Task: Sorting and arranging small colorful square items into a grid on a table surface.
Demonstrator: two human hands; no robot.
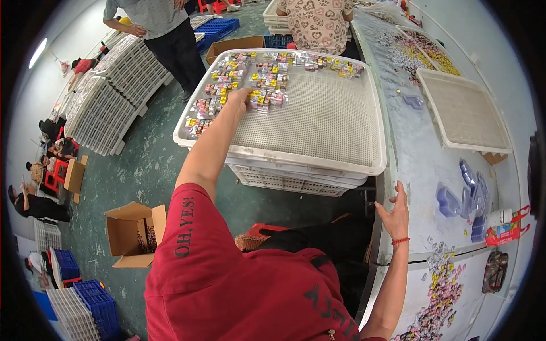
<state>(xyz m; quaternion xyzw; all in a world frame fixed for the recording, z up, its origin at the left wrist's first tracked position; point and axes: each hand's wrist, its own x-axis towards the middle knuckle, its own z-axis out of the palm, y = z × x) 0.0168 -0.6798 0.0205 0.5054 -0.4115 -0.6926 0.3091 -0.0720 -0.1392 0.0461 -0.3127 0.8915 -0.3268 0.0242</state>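
Observation:
My left arm stretches forward over a large white mesh tray [318, 125]. My left hand [240, 100] is closed at the left edge of a clear pack of small pink, yellow and dark blocks [268, 99], its fingertips partly hidden. Similar clear packs [222, 89] lie in rows along the tray's left side and far edge. My right hand [396, 213], with a red bracelet at the wrist, is held at the edge of the long table [412, 170]. Its fingers are apart and hold nothing.
More white trays [296, 179] are stacked beneath. On the table lie clear plastic shells [469, 196], loose small pieces [441, 295] and another tray [466, 108]. A cardboard box [133, 233] sits on the floor at left. People stand and sit beyond, near tall tray stacks [96, 113].

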